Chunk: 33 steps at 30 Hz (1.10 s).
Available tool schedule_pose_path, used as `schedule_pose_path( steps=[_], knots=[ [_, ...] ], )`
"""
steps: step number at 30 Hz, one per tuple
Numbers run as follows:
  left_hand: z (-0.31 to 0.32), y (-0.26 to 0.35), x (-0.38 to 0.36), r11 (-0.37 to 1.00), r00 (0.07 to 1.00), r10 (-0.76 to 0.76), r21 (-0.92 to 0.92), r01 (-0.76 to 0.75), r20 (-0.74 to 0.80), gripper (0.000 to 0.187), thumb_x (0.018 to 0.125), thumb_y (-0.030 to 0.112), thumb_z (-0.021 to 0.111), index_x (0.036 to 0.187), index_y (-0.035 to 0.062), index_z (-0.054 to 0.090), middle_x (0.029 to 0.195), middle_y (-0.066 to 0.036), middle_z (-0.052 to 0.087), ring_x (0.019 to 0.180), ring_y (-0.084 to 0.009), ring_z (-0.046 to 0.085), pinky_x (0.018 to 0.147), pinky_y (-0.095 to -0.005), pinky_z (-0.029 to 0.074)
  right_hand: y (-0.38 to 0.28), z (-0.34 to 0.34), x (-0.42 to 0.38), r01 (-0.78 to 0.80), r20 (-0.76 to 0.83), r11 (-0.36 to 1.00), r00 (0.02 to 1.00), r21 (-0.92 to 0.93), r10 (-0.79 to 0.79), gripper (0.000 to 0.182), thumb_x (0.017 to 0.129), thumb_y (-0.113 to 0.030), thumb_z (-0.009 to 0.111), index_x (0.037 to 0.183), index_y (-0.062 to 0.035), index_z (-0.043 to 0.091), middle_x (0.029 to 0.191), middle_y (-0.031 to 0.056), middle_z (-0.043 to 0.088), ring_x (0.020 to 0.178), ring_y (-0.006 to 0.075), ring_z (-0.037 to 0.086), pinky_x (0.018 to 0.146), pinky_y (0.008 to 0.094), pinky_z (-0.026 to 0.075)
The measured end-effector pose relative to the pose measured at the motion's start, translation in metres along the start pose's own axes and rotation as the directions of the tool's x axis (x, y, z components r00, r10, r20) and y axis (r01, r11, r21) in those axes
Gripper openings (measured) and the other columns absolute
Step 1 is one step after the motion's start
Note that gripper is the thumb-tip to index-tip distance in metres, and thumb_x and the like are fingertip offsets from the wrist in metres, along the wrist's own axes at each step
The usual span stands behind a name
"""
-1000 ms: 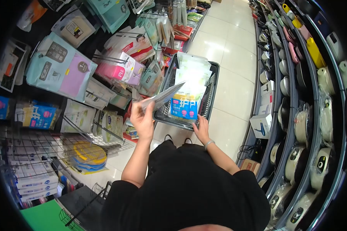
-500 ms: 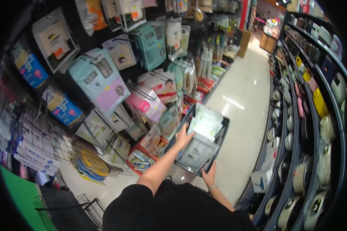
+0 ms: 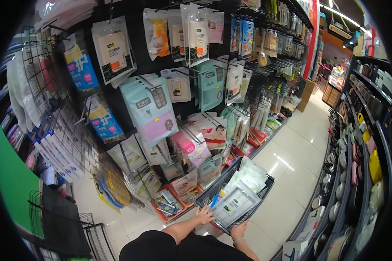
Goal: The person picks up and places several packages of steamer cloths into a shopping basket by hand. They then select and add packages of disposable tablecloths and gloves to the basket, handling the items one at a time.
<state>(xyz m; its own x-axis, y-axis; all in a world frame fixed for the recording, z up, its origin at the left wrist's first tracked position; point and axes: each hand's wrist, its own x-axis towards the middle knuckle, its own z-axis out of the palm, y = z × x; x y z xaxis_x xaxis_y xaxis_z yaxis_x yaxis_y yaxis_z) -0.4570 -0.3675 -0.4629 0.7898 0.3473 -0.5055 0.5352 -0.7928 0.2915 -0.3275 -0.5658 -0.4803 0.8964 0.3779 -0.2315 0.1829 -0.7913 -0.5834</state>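
Note:
A dark plastic basket [image 3: 269,185] sits low in front of me, holding several packages. On top lies a clear grey-framed package [image 3: 234,206], with pale green and white packages [image 3: 251,174] behind it and a blue item [image 3: 217,198] at its left. My left hand [image 3: 202,215] is at the basket's near left edge, fingers spread, with nothing seen in it. My right hand [image 3: 238,230] is at the near right rim, its fingers closed on the basket's edge.
Packaged goods hang from a black wall rack [image 3: 150,108] at the left. Red bins [image 3: 167,215] with small packets stand below it. A wire rack with blue and yellow items [image 3: 111,189] is at the lower left. Curved shelves [image 3: 335,187] of cookware line the right side of the tiled aisle.
The view has shifted, so the basket appears lower and further right. My left hand has moved off the packages to the basket's near left side. The grey-framed package now lies flatter, with a blue item visible beside it.

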Motion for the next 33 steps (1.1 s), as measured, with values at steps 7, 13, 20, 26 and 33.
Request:
schedule_pose_path(
  steps=[7,13,20,26,33],
  knots=[
    [0.011,-0.003,0.007,1.0,0.992,0.018,0.003,-0.018,-0.126,0.056,0.09,0.059,0.036,0.132,0.0237,0.046,0.142,-0.015,0.036,0.137,-0.0289,0.024,0.105,-0.0643,0.006,-0.005,0.0,-0.002,-0.125,0.025,0.991,0.992,-0.045,0.127,0.103,0.073,-0.007,0.063,0.144,-0.0066,-0.012,0.121,0.0276,0.04,0.107,0.0433,0.051,0.09,0.0485,0.043],
    [-0.131,0.034,0.022,0.808,0.554,-0.14,-0.418,-0.416,-0.821,0.023,0.085,0.022,0.056,0.093,0.0015,0.063,0.091,-0.02,0.063,0.087,-0.0336,0.063,0.07,-0.0369,0.049,-0.003,-0.002,-0.007,-0.084,-0.019,0.994,0.996,-0.076,0.083,0.093,0.077,-0.005,0.056,0.145,-0.008,-0.008,0.118,0.0245,0.043,0.099,0.0397,0.056,0.084,0.0485,0.046],
    [-0.459,0.066,-0.068,0.819,-0.356,-0.248,0.001,-0.574,-0.901,0.038,0.084,0.013,0.062,0.115,-0.0008,0.045,0.112,-0.018,0.049,0.108,-0.034,0.045,0.095,-0.0411,0.034,-0.005,-0.005,-0.006,-0.105,0.015,0.994,0.994,-0.003,0.105,0.094,0.077,-0.004,0.054,0.145,-0.0122,-0.01,0.12,0.0234,0.042,0.102,0.0399,0.054,0.085,0.0476,0.046],
    [-0.628,0.053,-0.086,0.789,-0.321,-0.573,-0.403,-0.464,-0.754,0.086,0.067,0.034,0.078,0.132,0.0041,0.03,0.135,-0.017,0.035,0.128,-0.0326,0.032,0.103,-0.0483,0.024,-0.004,-0.001,-0.004,-0.147,0.018,0.988,0.989,0.051,0.147,0.094,0.077,-0.004,0.054,0.146,-0.0134,-0.01,0.119,0.0234,0.042,0.102,0.0406,0.054,0.085,0.0473,0.046],
    [-0.714,-0.015,-0.079,0.746,-0.091,-0.466,-0.335,-0.576,-0.88,0.1,0.057,0.019,0.084,0.137,0.0029,0.026,0.128,-0.017,0.049,0.117,-0.0297,0.049,0.1,-0.0406,0.035,0.005,0.01,-0.001,-0.133,-0.031,0.982,0.99,0.137,0.138,0.095,0.076,-0.003,0.055,0.146,-0.0125,-0.01,0.116,0.0243,0.042,0.1,0.0428,0.054,0.083,0.0478,0.046]
  ],
)
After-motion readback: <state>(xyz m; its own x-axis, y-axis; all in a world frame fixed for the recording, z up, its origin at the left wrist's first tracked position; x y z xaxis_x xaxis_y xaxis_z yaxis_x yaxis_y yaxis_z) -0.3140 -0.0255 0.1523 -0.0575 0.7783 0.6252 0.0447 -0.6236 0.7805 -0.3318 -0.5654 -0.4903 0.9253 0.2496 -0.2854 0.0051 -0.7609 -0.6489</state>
